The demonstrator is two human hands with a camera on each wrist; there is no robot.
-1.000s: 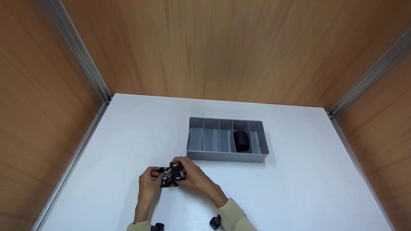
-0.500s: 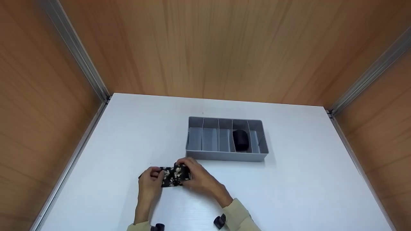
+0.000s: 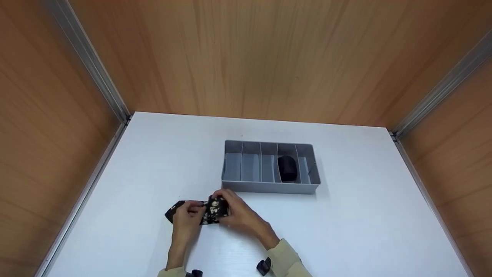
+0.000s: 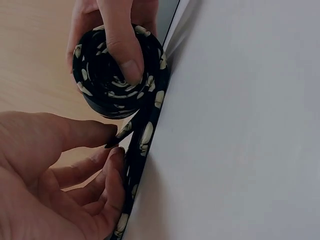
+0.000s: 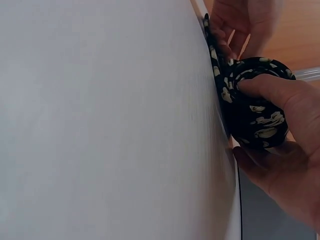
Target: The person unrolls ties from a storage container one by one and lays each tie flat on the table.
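A black necktie with cream flowers (image 3: pixel 216 207) is coiled into a roll at its right end, in front of the tray. My right hand (image 3: pixel 241 213) grips this roll, its thumb pressed on the coil's side in the left wrist view. From the roll, a flat stretch of tie runs left along the table to a pointed tip (image 3: pixel 172 212). My left hand (image 3: pixel 187 220) lies over that stretch. Between its thumb and fingers it pinches a loose narrow end (image 4: pixel 122 132) that comes off the roll. Part of the flat stretch is hidden under the left hand.
A grey tray (image 3: pixel 269 187) with several compartments stands behind the hands. One compartment, right of its middle, holds a dark rolled item (image 3: pixel 287 168). Wooden panels (image 3: pixel 246 57) enclose the white table (image 3: pixel 365 215) at the back and sides.
My right hand has shifted slightly right with the roll. My left hand has moved right along the tie toward the roll, uncovering the pointed tip.
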